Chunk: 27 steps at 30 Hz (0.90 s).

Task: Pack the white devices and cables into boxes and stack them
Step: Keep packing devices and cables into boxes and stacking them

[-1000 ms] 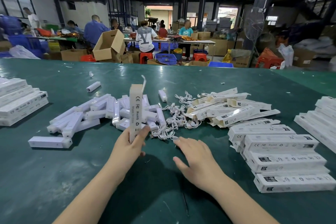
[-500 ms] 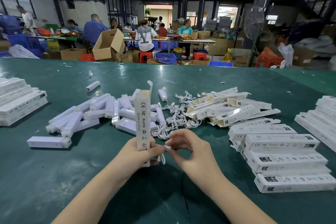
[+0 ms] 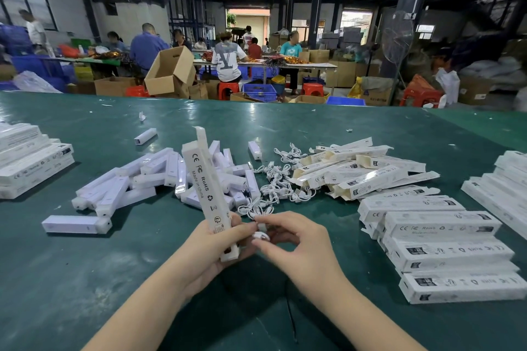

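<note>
Fingers of the left hand (image 3: 212,239) curl round the lower end of a long white box (image 3: 206,188), held nearly upright with its top flap open. Right-hand fingers (image 3: 261,241) pinch a coiled white cable (image 3: 261,235) just beside the box's base, above the green table (image 3: 85,279). Loose white devices (image 3: 119,188) lie behind, more cables (image 3: 281,179) at centre, and packed boxes (image 3: 445,253) are stacked at right.
</note>
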Motion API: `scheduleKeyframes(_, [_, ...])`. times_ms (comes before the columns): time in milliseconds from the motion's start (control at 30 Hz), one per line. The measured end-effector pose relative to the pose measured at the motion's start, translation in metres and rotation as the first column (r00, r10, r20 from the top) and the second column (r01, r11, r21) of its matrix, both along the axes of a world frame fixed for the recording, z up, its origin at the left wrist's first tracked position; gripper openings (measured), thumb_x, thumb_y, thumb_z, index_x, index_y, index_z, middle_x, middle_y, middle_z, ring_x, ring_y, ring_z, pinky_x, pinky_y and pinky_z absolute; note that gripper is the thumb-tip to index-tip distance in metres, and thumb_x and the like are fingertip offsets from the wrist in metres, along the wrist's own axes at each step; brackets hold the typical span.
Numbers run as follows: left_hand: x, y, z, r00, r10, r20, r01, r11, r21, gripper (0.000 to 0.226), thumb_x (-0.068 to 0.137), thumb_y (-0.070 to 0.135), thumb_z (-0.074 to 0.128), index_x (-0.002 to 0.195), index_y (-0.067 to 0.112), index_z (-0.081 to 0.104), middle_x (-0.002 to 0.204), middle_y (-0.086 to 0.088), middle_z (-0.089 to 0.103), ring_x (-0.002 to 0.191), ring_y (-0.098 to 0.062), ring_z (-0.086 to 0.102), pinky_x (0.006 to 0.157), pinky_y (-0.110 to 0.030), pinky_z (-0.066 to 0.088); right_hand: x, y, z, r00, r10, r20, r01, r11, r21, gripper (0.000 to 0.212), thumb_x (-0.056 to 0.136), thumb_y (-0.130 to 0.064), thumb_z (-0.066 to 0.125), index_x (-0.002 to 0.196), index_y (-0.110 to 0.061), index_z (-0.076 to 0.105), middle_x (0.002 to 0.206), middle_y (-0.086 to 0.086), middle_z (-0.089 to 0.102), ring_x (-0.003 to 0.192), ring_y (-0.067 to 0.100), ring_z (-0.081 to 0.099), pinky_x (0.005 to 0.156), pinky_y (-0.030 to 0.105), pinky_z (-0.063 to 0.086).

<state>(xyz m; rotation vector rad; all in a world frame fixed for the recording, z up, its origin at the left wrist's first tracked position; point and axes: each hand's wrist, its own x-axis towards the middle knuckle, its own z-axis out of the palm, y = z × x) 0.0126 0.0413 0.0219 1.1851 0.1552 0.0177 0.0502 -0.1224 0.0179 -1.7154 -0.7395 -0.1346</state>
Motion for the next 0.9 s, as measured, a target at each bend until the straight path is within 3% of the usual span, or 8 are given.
scheduleKeyframes(67, [0.001,0.001,0.0,0.997,0.072,-0.025,-0.072,0.997,-0.001,0.024,0.069,0.016,0.079,0.074,0.01,0.056,0.069,-0.004,0.062,0.059,-0.012,0.06,0.06,-0.023,0.054,0.001,-0.001,0.004,0.997,-0.028,-0.073,0.035,0.996,0.087,0.03,0.075,-0.001,0.081,0.093,-0.025,0.078,0.087,-0.01,0.074,0.077,0.005,0.07,0.072,0.013,0.052])
scheduleKeyframes(133, [0.004,0.006,-0.003,0.98,0.198,0.003,-0.191,0.939,0.286,0.025,0.076,0.019,0.079,0.073,0.01,0.056,0.061,-0.001,0.057,0.053,-0.01,0.053,0.055,-0.018,0.049,0.002,-0.004,0.01,0.99,-0.06,-0.128,0.083,0.979,0.186,0.029,0.074,0.0,0.081,0.086,-0.026,0.079,0.082,-0.007,0.075,0.073,0.006,0.069,0.071,0.013,0.051])
scheduleKeyframes(200, [0.006,0.014,-0.011,0.945,0.291,0.149,-0.308,0.638,0.706,0.025,0.081,0.024,0.077,0.073,0.014,0.055,0.056,0.004,0.056,0.052,-0.009,0.049,0.052,-0.014,0.042,0.003,-0.009,0.018,0.981,-0.08,-0.175,0.129,0.947,0.294,0.025,0.074,-0.003,0.081,0.084,-0.026,0.079,0.08,-0.006,0.075,0.07,0.004,0.068,0.07,0.012,0.05])
scheduleKeyframes(267, [0.007,0.021,-0.016,0.921,0.289,0.261,-0.352,0.329,0.876,0.021,0.082,0.03,0.071,0.074,0.022,0.054,0.06,0.007,0.059,0.057,-0.008,0.051,0.052,-0.015,0.038,0.004,-0.015,0.026,0.98,-0.109,-0.167,0.165,0.913,0.372,0.023,0.077,-0.005,0.079,0.088,-0.025,0.079,0.083,-0.005,0.076,0.073,0.003,0.068,0.071,0.011,0.051])
scheduleKeyframes(367, [0.007,0.027,-0.02,0.917,0.278,0.286,-0.34,0.174,0.924,0.025,0.083,0.033,0.064,0.069,0.023,0.047,0.059,0.008,0.055,0.062,-0.01,0.052,0.051,-0.018,0.036,0.008,-0.024,0.036,0.979,-0.165,-0.117,0.199,0.893,0.403,0.026,0.083,-0.004,0.074,0.095,-0.027,0.077,0.085,-0.01,0.076,0.077,-0.001,0.067,0.072,0.007,0.049])
scheduleKeyframes(533, [0.01,0.031,-0.023,0.923,0.247,0.294,-0.325,0.093,0.941,0.025,0.083,0.031,0.062,0.069,0.021,0.045,0.062,0.005,0.054,0.065,-0.016,0.054,0.056,-0.025,0.041,0.011,-0.027,0.035,0.986,-0.168,0.003,0.165,0.97,0.177,0.033,0.088,0.001,0.067,0.1,-0.029,0.074,0.104,-0.012,0.072,0.099,-0.002,0.065,0.085,0.007,0.047])
scheduleKeyframes(633, [0.009,0.03,-0.022,0.922,0.245,0.299,-0.322,0.058,0.945,0.023,0.083,0.029,0.061,0.07,0.021,0.045,0.063,0.004,0.052,0.063,-0.014,0.05,0.055,-0.025,0.04,0.012,-0.026,0.031,0.981,-0.19,0.045,0.184,0.976,0.117,0.031,0.086,-0.001,0.069,0.098,-0.029,0.075,0.102,-0.012,0.067,0.098,0.0,0.064,0.084,0.008,0.049])
scheduleKeyframes(900, [0.006,0.03,-0.019,0.919,0.258,0.299,-0.306,-0.014,0.952,0.035,0.083,0.024,0.061,0.062,0.034,0.036,0.065,0.008,0.049,0.062,-0.014,0.044,0.054,-0.03,0.038,0.021,-0.028,0.029,0.968,-0.115,-0.224,0.138,0.987,0.088,0.013,0.075,-0.014,0.082,0.082,-0.021,0.073,0.081,-0.006,0.076,0.077,0.007,0.07,0.068,0.014,0.052])
